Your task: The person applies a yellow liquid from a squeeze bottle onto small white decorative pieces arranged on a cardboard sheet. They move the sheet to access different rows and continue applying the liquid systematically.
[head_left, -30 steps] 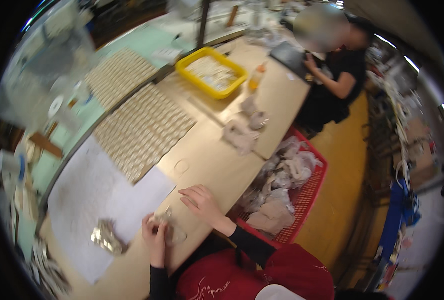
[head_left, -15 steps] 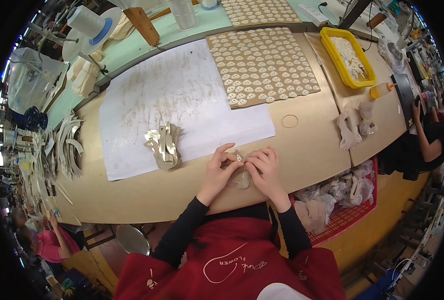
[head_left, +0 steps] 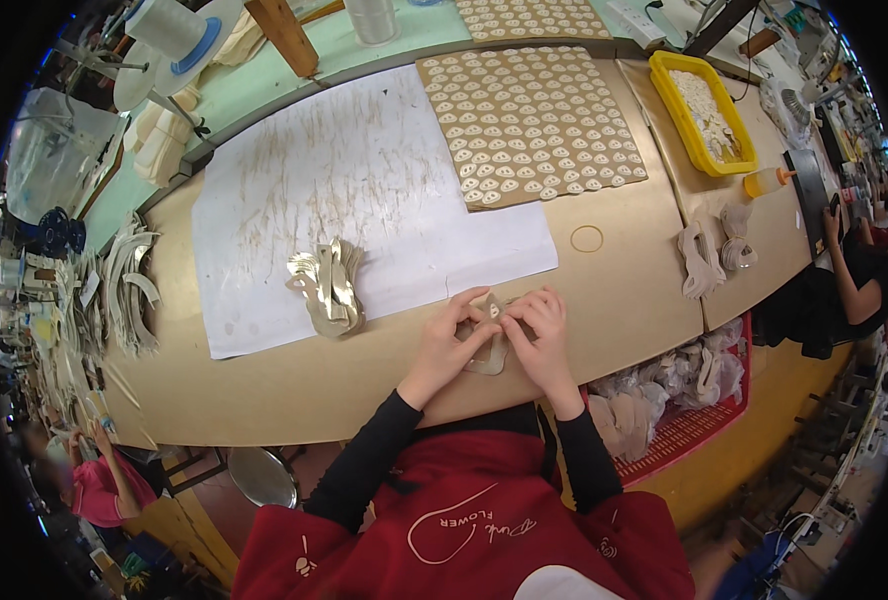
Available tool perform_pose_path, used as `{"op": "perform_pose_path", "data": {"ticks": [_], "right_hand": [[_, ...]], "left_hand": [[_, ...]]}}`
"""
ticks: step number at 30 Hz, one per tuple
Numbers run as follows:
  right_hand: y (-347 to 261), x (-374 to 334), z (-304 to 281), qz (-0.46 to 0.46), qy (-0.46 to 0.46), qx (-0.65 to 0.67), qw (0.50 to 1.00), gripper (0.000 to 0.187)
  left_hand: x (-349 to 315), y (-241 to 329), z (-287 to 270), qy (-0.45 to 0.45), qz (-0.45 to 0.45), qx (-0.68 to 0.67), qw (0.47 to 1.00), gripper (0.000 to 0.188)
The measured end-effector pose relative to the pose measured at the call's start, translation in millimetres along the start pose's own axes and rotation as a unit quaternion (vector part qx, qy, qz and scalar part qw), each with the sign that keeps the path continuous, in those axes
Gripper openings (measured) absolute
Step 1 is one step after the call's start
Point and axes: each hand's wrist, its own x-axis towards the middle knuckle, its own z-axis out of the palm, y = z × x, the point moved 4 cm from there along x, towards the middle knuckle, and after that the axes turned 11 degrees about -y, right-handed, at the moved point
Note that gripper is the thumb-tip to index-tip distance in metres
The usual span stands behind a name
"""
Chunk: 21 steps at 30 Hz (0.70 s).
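Two pieces, a beige cut-out (head_left: 496, 353) and a small white patch (head_left: 493, 311), are pinched between the thumbs and fingertips of the left hand (head_left: 449, 350) and right hand (head_left: 541, 345) near the workbench's (head_left: 634, 290) front edge. A metallic-sheened stack of cut-outs (head_left: 336, 300) rests on white paper (head_left: 249, 250) to the left; beyond, similar patches (head_left: 533, 131) line a brown board (head_left: 564, 194).

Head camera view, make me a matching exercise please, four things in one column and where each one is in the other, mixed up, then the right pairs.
Things:
1. pale flat piece
2. bundle of shiny pieces
3. yellow tray
4. red basket

Places:
A. lower than the tabletop, on the person's right
B. held between the left hand and right hand
C. on the table's far right part, with small pale bits in it
D. mostly on the white sheet

Right pairs: 1-B, 2-D, 3-C, 4-A
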Motion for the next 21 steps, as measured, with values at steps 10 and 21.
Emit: {"op": "perform_pose_path", "data": {"ticks": [10,21], "right_hand": [[0.9,0.9,-0.9,0.018,0.020,0.009,1.000,0.008],[21.6,-12.9,-5.1,0.127,0.237,0.204,0.941,0.010]], "left_hand": [[-1.0,7.4,-1.7,-0.020,-0.030,-0.086,0.996,0.038],[1.2,3.0,0.5,-0.013,-0.012,-0.110,0.994,0.040]]}}
